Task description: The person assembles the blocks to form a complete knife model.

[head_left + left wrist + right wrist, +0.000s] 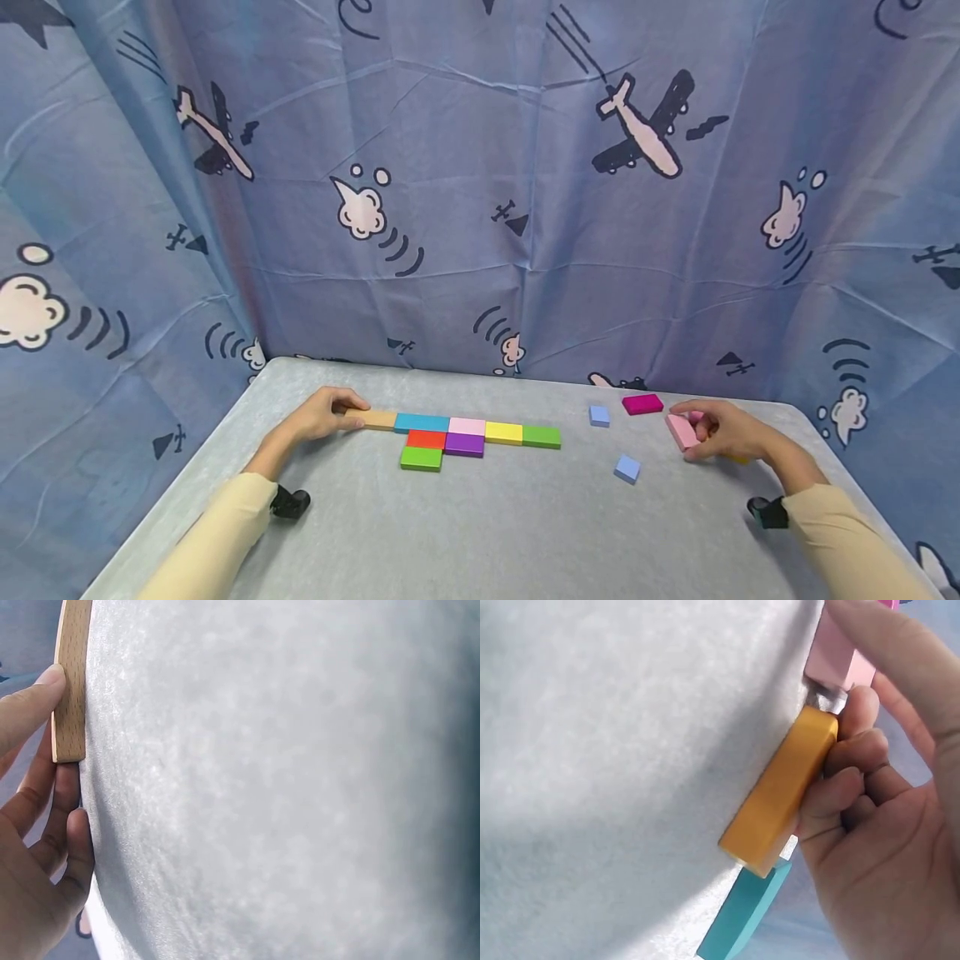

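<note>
Flat coloured blocks lie in a stepped pattern on the grey table (480, 533). The top row reads wooden block (378, 419), blue (422, 422), pale pink (467, 427), yellow (503, 432), green (542, 437). Under it sit red (426, 439) and purple (464, 445), then another green (421, 458). My left hand (330, 414) pinches the outer end of the wooden block (70, 690), thumb on its face. My right hand (723, 429) grips a pink block (681, 431) tilted on edge. Its curled fingers (855, 780) also touch an orange block (780, 791).
A magenta block (642, 404) and two small light-blue squares (599, 416) (627, 468) lie loose between the pattern and my right hand. A teal block (742, 915) lies under the orange one. Blue airplane-print curtain (480, 208) walls the table's back and sides.
</note>
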`<state>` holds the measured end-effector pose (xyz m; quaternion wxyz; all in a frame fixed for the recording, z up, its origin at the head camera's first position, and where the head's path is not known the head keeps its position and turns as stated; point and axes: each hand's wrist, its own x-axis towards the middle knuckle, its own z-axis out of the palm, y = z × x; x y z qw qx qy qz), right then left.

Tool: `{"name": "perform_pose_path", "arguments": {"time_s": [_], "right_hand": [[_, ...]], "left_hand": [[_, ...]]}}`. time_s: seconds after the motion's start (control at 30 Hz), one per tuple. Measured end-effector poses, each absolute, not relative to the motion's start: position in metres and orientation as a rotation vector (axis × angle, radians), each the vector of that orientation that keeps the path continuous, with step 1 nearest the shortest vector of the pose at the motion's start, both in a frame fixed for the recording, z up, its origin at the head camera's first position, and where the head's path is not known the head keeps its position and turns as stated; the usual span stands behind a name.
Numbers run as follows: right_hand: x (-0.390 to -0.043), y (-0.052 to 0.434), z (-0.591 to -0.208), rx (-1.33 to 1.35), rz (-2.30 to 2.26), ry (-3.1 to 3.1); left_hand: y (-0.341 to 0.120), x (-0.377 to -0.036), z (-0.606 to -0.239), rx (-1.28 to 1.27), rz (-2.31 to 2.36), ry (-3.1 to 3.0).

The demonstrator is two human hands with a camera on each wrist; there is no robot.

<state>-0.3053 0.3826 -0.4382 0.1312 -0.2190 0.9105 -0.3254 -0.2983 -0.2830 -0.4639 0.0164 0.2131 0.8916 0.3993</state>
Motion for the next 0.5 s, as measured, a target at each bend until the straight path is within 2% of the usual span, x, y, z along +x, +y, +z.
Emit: {"name": "perform_pose_path", "arguments": {"time_s": [0.3, 0.5], "right_hand": [[-0.303, 0.377, -0.437, -0.534, -0.953, 2.672], [-0.302, 0.379, -0.439, -0.546, -0.955, 2.698]], "left_hand": [[-0.268, -0.276, -0.433, 0.654, 1.261, 2.737], [-0.27, -0.278, -0.437, 0.661, 1.276, 2.734]]}}
